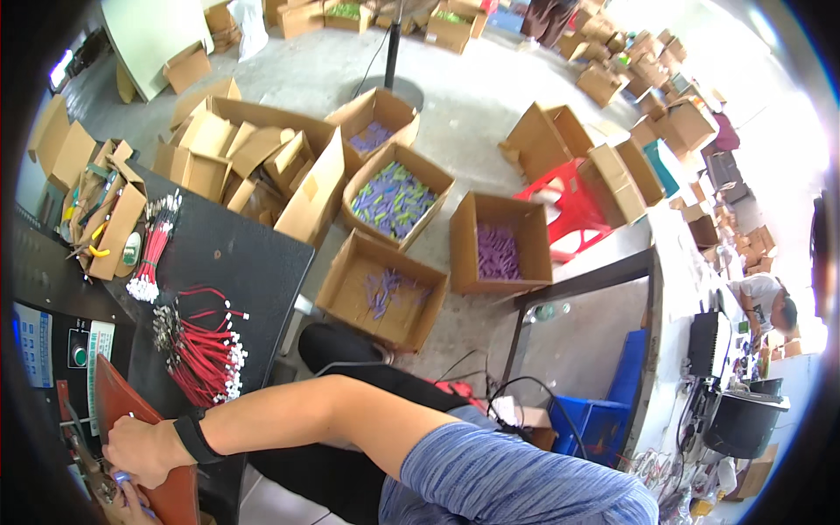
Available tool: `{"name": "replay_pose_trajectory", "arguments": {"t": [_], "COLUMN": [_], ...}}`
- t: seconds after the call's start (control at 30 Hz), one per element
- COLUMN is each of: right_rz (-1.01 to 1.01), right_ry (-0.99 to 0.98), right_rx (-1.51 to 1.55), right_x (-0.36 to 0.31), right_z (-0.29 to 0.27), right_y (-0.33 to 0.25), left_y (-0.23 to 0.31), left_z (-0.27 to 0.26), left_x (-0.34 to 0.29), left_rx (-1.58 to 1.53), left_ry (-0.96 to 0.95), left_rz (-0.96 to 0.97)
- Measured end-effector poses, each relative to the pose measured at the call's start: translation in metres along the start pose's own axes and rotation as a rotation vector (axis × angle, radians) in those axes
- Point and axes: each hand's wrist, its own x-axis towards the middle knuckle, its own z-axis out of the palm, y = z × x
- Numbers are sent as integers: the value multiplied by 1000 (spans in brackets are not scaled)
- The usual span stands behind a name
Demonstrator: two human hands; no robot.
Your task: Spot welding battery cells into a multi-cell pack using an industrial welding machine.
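Note:
At the lower left, my right hand (144, 451), with a black band on its wrist, is closed beside the machine's metal parts (74, 429). Its fingers are curled, and whatever they grip is too small or hidden to name. Just below it, my left hand (129, 506) shows only partly, its fingers drawn together close to the right fingertips. A small blue-violet spot lies between the hands; I cannot tell what it is. Under the right hand runs a reddish-brown panel (179, 494). A loose pile of red wire leads (188, 350) with white connectors lies on the black table (262, 262).
Behind it lies a tied bundle of red leads (156, 249). A cardboard box of tools (114, 214) stands at the table's far left. Beyond the table are boxes of purple and green pieces (394, 197), a red stool (569, 210) and a blue bin (595, 424).

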Motion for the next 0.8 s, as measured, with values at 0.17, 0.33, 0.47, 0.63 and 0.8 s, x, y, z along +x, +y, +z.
{"name": "replay_pose_trajectory", "arguments": {"t": [0.17, 0.33, 0.47, 0.63, 0.8], "right_rz": [19, 53, 63, 1, 17], "right_ry": [-36, 46, 60, 88, 100], "right_rx": [61, 89, 38, 27, 75], "right_x": [8, -3, -6, 2, -1], "right_z": [6, -10, -15, 5, 3], "right_y": [-17, -15, -18, -8, -8], "left_y": [-27, -36, -52, -59, -39], "left_z": [-33, -17, -18, -22, -16], "left_x": [0, 6, 11, 11, 9], "left_rx": [11, -189, -273, -320, -303], "left_ry": [-165, -183, -275, -279, -267], "left_rz": [27, 148, 133, 207, 277]}}
